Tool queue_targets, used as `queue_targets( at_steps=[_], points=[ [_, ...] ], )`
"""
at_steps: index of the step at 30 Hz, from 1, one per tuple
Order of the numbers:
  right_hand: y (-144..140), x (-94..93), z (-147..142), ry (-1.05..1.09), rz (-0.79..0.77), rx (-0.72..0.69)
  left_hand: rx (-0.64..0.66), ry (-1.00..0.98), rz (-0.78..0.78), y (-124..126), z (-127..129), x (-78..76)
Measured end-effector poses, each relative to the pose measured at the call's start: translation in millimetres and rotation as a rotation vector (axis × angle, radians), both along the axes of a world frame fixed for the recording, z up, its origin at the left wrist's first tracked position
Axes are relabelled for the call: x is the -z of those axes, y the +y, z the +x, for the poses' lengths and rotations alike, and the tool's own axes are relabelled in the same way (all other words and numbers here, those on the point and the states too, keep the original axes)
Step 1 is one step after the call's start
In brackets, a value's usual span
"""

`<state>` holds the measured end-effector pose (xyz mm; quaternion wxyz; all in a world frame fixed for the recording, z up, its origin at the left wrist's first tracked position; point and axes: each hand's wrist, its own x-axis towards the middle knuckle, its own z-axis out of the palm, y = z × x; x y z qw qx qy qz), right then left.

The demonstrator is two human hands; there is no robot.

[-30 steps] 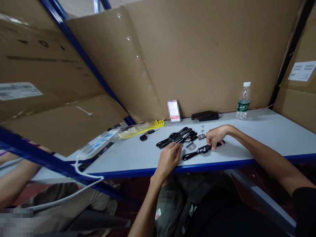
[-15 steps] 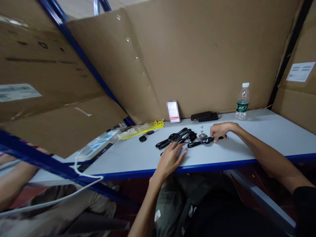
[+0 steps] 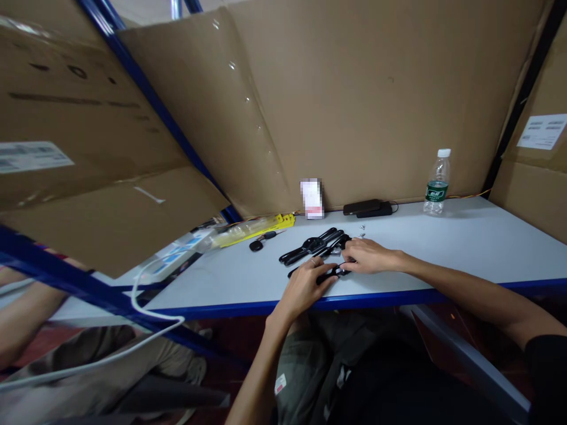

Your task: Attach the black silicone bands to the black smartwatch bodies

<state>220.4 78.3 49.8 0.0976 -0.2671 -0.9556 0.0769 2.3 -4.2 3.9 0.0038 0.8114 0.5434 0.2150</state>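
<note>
Near the front edge of the table, a glossy black elongated part [image 3: 328,276] lies between my two hands, largely hidden by fingers. My left hand [image 3: 305,284] has its thumb and fingers closed around the left end. At the other end, my right hand [image 3: 370,257] grips the same part with bent fingers. Just beyond them several similar black elongated parts [image 3: 305,251] lie side by side. Small silver metal pieces [image 3: 362,228] rest behind my right hand. What lies directly beneath my right fingers is covered.
A screwdriver [image 3: 271,235] lies to the left, near yellow strips and clear plastic packaging [image 3: 248,230]. Two dark flat devices [image 3: 367,208] and a water bottle [image 3: 437,183] stand along the cardboard wall [image 3: 376,118]. Another person's arm [image 3: 35,313] shows at far left, beyond a blue post.
My right hand has moved left and toward me with the black elongated part, bringing it to my left hand. My left hand has closed on its near end.
</note>
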Motion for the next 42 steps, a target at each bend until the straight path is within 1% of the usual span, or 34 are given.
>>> queue_targets(
  at_steps=[3, 5, 9, 12, 16, 26, 33, 38, 42],
  points=[
    [-3, 11.7, -6, 0.038, 0.024, -0.032, -0.016, -0.024, -0.033, 0, 0, -0.2],
    [-4, 14.8, -8, 0.052, 0.036, -0.008, -0.017, -0.028, -0.05, 0, 1, -0.9],
    [-7, 14.6, -9, 0.039, 0.071, 0.058, -0.055, -0.007, -0.104, 0, 2, -3.2],
    [-9, 13.7, -11, 0.025, 0.077, 0.067, -0.096, 0.023, -0.125, -1, 3, -4.6],
    [-13, 12.6, -12, -0.005, 0.086, 0.067, -0.113, 0.023, -0.113, -2, 4, -4.9],
    [-18, 6.7, -11, -0.062, 0.103, -0.008, -0.12, 0.027, -0.105, 0, 3, -1.8],
    [-17, 7.4, -10, -0.076, 0.094, -0.034, -0.125, 0.043, -0.109, 0, 2, -1.1],
    [-15, 3.4, -3, -0.088, 0.092, -0.137, -0.108, 0.032, -0.127, -1, 2, -4.2],
    [-12, -6.0, 4, -0.022, 0.031, -0.213, -0.109, 0.043, -0.142, -1, 3, -6.9]
  ],
)
